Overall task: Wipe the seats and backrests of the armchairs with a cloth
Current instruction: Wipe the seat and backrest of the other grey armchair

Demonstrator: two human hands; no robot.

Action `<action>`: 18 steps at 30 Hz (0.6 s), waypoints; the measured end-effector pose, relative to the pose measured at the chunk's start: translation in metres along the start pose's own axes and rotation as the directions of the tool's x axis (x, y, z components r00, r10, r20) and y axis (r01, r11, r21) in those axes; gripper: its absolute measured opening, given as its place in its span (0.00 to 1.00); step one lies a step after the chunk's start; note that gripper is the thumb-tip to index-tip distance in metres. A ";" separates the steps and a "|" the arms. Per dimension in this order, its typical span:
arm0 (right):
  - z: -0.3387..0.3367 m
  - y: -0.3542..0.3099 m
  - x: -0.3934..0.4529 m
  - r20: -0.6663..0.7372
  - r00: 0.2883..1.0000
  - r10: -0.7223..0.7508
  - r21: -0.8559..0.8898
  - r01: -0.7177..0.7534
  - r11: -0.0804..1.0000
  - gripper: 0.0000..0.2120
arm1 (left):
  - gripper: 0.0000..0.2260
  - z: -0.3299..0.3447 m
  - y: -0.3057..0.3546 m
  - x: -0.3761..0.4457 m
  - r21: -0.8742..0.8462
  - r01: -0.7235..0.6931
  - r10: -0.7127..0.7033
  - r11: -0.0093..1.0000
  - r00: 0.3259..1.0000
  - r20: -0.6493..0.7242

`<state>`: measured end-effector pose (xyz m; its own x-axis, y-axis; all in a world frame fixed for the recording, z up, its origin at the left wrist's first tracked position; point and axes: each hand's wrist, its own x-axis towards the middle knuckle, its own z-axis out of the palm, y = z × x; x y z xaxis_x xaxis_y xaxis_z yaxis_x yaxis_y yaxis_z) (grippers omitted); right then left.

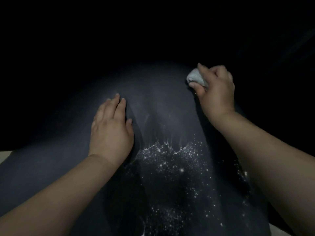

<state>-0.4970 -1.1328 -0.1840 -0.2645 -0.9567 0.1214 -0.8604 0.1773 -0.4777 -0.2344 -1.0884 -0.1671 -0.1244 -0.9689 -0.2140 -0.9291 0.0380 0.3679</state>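
A dark armchair surface (158, 103) fills the middle of the head view, lit only near my hands. My left hand (110, 128) lies flat on it with straight fingers, left of centre. My right hand (216, 89) grips a small bunched white cloth (196, 78) against the surface at the upper right. White specks and a wet-looking sheen (172, 160) spread over the dark surface between my forearms. Which part of the armchair this is, I cannot tell.
Everything above and around the lit patch is black and unreadable. A pale strip (5, 155) shows at the left edge and another pale patch (279, 230) at the bottom right, possibly floor.
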 end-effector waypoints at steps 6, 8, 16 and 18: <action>0.007 -0.018 -0.044 0.042 0.999 -0.034 0.065 0.032 0.997 0.21 | 0.24 0.001 -0.002 -0.001 -0.008 -0.007 0.007 1.000 1.000 0.007; 0.004 -0.027 -0.070 0.101 0.983 -0.151 0.089 0.142 0.986 0.22 | 0.24 0.000 -0.001 0.000 -0.013 -0.010 0.010 1.000 1.000 0.010; -0.004 0.011 0.006 0.053 0.996 0.073 -0.067 -0.069 0.995 0.25 | 0.25 -0.005 -0.012 0.001 -0.028 -0.056 0.057 0.998 0.997 0.043; 0.004 -0.002 -0.014 0.093 0.994 0.058 -0.064 -0.052 0.997 0.24 | 0.24 -0.005 -0.012 0.001 -0.041 -0.061 0.063 0.997 0.997 0.045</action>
<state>-0.4902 -1.1204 -0.1881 -0.2722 -0.9622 0.0121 -0.8717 0.2412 -0.4266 -0.2212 -1.0912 -0.1669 -0.1985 -0.9525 -0.2309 -0.9047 0.0875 0.4169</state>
